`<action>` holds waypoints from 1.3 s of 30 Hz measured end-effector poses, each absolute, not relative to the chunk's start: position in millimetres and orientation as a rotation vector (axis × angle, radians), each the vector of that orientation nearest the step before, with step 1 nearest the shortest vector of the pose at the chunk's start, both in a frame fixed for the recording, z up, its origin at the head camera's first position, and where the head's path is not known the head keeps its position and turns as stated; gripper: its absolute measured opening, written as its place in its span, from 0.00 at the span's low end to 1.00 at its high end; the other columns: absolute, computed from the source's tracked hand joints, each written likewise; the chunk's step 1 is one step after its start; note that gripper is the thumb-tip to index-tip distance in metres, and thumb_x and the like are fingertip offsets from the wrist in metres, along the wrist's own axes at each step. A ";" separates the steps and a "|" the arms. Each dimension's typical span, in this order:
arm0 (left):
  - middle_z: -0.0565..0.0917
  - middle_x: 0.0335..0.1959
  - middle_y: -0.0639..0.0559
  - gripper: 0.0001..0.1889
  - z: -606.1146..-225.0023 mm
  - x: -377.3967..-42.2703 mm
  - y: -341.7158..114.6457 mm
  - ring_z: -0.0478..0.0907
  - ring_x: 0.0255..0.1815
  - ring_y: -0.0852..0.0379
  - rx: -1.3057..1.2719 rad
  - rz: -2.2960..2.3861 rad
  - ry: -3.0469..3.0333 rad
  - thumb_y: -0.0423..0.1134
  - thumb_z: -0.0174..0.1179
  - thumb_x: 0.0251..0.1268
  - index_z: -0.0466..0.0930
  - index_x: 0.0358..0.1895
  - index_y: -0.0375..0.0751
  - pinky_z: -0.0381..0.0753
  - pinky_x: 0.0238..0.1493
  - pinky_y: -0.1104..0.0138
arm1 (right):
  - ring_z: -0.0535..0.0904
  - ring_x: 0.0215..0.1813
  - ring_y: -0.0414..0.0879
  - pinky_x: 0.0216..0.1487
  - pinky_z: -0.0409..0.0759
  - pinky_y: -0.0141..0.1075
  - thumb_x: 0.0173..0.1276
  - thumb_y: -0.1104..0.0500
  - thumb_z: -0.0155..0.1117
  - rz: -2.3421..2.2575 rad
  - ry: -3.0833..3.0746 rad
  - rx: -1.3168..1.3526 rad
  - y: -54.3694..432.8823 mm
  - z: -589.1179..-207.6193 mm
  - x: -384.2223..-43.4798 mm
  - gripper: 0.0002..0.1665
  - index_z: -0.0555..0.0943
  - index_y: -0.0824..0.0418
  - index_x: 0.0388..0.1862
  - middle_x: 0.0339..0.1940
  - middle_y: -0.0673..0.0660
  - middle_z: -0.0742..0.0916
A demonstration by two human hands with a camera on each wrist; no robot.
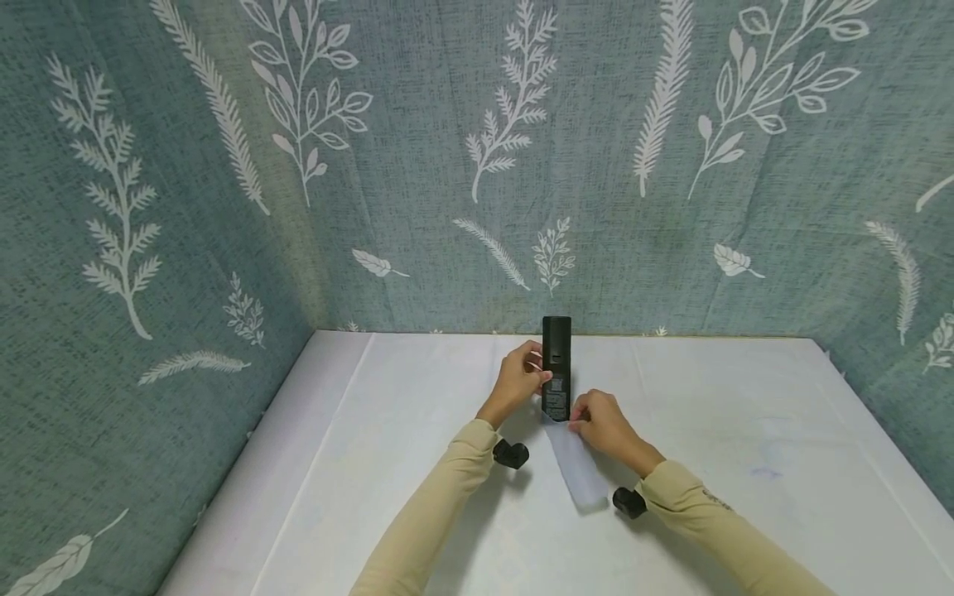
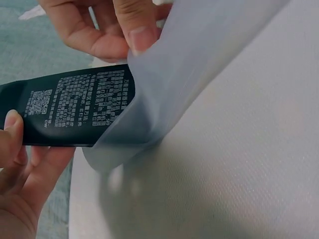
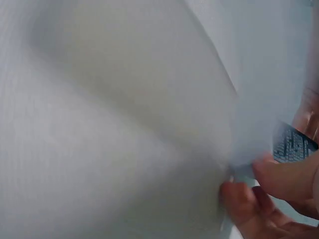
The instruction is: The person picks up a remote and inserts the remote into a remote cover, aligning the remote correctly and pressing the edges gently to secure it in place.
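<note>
**Both hands on the black remote, clear sleeve at its near end**

Here we are above the white table, and the black remote is up off the cloth near the far edge, label side facing the camera, lying lengthwise away from the person. The left hand grips it along its left side, thumb on top and fingers curled underneath; the left wrist view shows that clearly, with the printed label and a small code square in plain sight. The right hand is at the remote's near end, fingers and thumb pinching the mouth of a translucent plastic sleeve. That sleeve trails back toward the person, its free end lying on the table between the two beige sleeves. In the left wrist view the sleeve's opening wraps the remote's end. The right wrist view is mostly blurred plastic, fingertips pinched at its edge. Behind it all, a teal leaf-print cloth.
</note>
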State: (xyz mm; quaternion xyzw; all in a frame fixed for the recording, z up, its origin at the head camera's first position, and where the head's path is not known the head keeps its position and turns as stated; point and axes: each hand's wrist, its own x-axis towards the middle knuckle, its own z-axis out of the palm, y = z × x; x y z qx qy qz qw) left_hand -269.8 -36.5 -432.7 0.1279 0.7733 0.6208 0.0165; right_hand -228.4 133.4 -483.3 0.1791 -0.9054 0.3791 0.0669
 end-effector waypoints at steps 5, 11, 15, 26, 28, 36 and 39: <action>0.77 0.31 0.40 0.14 -446.2 -275.6 -38.3 0.75 0.25 0.58 0.341 1.985 2.362 0.19 0.58 0.54 0.74 0.45 0.29 0.84 0.28 0.50 | 0.79 0.23 0.42 0.24 0.76 0.31 0.50 0.73 0.72 1.265 -2.683 0.435 131.0 -481.5 -227.9 0.10 0.80 0.63 0.19 0.21 0.54 0.82; 0.75 0.33 0.41 0.14 -462.6 -282.9 -41.7 0.75 0.24 0.57 0.207 2.081 2.272 0.21 0.58 0.58 0.72 0.47 0.29 0.84 0.32 0.50 | 0.79 0.23 0.42 0.23 0.76 0.31 0.54 0.70 0.71 1.451 -2.682 0.372 133.0 -477.4 -227.8 0.05 0.82 0.67 0.23 0.24 0.57 0.85; 0.75 0.35 0.39 0.15 -465.9 -282.3 -42.2 0.75 0.25 0.54 0.169 2.108 2.205 0.21 0.58 0.58 0.71 0.49 0.26 0.82 0.35 0.45 | 0.77 0.23 0.41 0.23 0.76 0.31 0.52 0.70 0.72 1.565 -2.693 0.280 134.1 -477.4 -227.1 0.04 0.83 0.68 0.24 0.23 0.57 0.85; 0.75 0.33 0.45 0.13 -460.2 -278.4 -36.1 0.75 0.25 0.57 0.108 2.031 2.319 0.24 0.61 0.58 0.73 0.45 0.32 0.84 0.32 0.52 | 0.83 0.31 0.46 0.26 0.80 0.33 0.46 0.78 0.71 1.898 -2.550 0.005 133.4 -480.3 -220.5 0.13 0.80 0.74 0.33 0.29 0.62 0.85; 0.77 0.33 0.46 0.13 -457.8 -277.3 -34.7 0.75 0.25 0.58 0.083 2.000 2.373 0.25 0.62 0.58 0.74 0.45 0.33 0.85 0.29 0.55 | 0.83 0.29 0.45 0.25 0.79 0.32 0.46 0.77 0.71 1.913 -2.517 -0.022 132.9 -480.6 -219.4 0.13 0.80 0.74 0.33 0.28 0.62 0.85; 0.80 0.38 0.43 0.14 -452.6 -274.1 -34.9 0.80 0.32 0.54 -0.051 2.009 2.343 0.29 0.63 0.60 0.75 0.48 0.35 0.84 0.29 0.55 | 0.82 0.30 0.42 0.29 0.83 0.33 0.51 0.75 0.69 2.014 -2.403 -0.050 134.2 -481.8 -219.2 0.12 0.80 0.75 0.36 0.32 0.63 0.85; 0.78 0.40 0.41 0.15 -451.3 -272.1 -35.5 0.80 0.37 0.50 -0.087 2.083 2.229 0.29 0.62 0.60 0.75 0.50 0.34 0.83 0.32 0.48 | 0.83 0.32 0.41 0.30 0.83 0.34 0.52 0.75 0.69 2.062 -2.395 0.001 135.6 -481.2 -220.5 0.17 0.79 0.75 0.43 0.38 0.66 0.85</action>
